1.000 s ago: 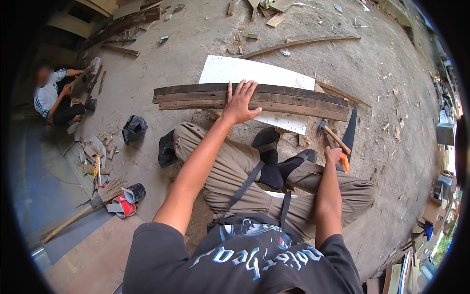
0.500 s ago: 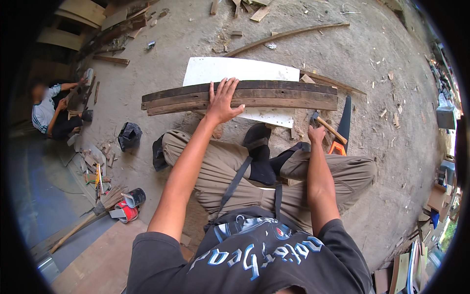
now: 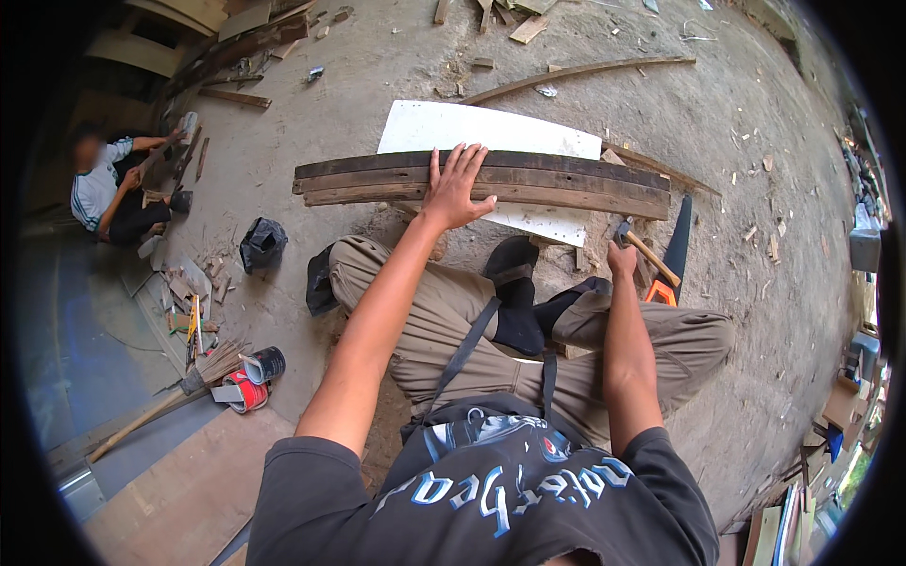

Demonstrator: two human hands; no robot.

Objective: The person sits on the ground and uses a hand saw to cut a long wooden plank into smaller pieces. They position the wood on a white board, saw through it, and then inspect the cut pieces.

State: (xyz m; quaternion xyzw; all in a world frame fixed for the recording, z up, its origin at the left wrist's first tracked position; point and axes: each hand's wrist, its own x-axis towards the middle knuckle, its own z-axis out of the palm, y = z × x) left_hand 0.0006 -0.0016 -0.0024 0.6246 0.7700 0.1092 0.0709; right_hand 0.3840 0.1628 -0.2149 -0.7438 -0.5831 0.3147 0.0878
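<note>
at upper centre of the frame, three wooden battens [image 3: 538,178] lie side by side beneath the left hand [image 3: 458,200], fingers spread, clasping nothing. right hand [image 3: 621,259]: fingers curled at the wood-handled hammer [image 3: 653,258]; grip cannot be told. battens judged stiff, weighty, rough; hold both ends.

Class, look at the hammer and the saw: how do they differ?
The hammer has a light wooden handle; the saw has an orange one. The hammer's dark head is small and blocky, while the saw's dark blade is long, flat and tapering. The hammer lies slanted, head toward the upper left; the saw's blade points upward in the picture. Both lie near the right hand.
</note>
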